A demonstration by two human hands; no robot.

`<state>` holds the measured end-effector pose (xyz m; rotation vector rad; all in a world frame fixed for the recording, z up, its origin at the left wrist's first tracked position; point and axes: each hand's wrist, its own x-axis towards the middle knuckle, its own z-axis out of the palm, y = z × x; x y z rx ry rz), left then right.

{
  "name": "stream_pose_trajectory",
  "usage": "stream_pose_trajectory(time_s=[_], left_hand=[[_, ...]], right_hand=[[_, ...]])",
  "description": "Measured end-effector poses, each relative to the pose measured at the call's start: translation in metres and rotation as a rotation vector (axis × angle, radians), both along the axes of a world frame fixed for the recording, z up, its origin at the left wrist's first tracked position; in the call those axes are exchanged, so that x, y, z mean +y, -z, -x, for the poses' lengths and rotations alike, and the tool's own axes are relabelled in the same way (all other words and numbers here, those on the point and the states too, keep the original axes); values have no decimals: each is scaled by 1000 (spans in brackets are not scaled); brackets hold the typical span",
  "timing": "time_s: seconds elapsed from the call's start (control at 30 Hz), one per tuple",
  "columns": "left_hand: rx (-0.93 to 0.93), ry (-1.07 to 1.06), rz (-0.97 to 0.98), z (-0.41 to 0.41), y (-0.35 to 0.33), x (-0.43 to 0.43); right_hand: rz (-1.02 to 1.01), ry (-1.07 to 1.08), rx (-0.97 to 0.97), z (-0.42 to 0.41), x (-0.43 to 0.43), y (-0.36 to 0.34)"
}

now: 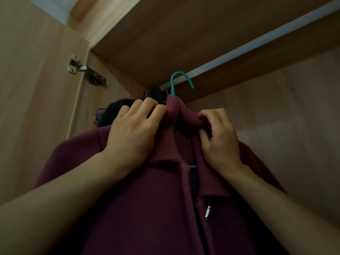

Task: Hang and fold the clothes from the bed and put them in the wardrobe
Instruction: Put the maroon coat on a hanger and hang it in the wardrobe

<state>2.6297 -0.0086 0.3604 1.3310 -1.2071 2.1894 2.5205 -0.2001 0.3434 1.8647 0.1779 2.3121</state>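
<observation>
A maroon fleece jacket (147, 208) with a zip fills the lower middle of the head view. It sits on a teal hanger (173, 83) whose hook rises just below the wardrobe's silver rail (257, 41); whether the hook rests on the rail I cannot tell. My left hand (134, 129) pinches the collar on its left side. My right hand (217, 137) grips the folded collar on its right side. Most of the hanger is hidden inside the jacket.
A dark garment (117, 111) hangs behind my left hand, with purple and teal hangers (98, 115) beside it. The open wardrobe door with a metal hinge (86, 72) stands at the left. The wardrobe's top panel (165, 34) is close above the rail.
</observation>
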Motion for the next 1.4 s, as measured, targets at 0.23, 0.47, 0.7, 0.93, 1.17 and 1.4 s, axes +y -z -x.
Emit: stream_pose_trajectory(time_s=[0.23,0.47,0.7,0.93,1.17,1.4], left_hand=[[-19,-27,31,-43,-21,-23],[21,-44,56,-58,-96,-50],[43,-103,76,-60,-142,-77],[43,-168,35,-70,-169,-106],[119,-233,12,-82,-179,-130],[163,-321,-37,-91,-147,-135]], right_hand=[[-3,35,-25,-47,-23,-22],[-16,57,-24,-73,-49,-103],[-75,49,-32,-101,-75,-153],[-105,46,-75,-121,-101,-170],[-180,-30,-34,-147,-122,-183],[-170,-276,-3,-176,-147,-148]])
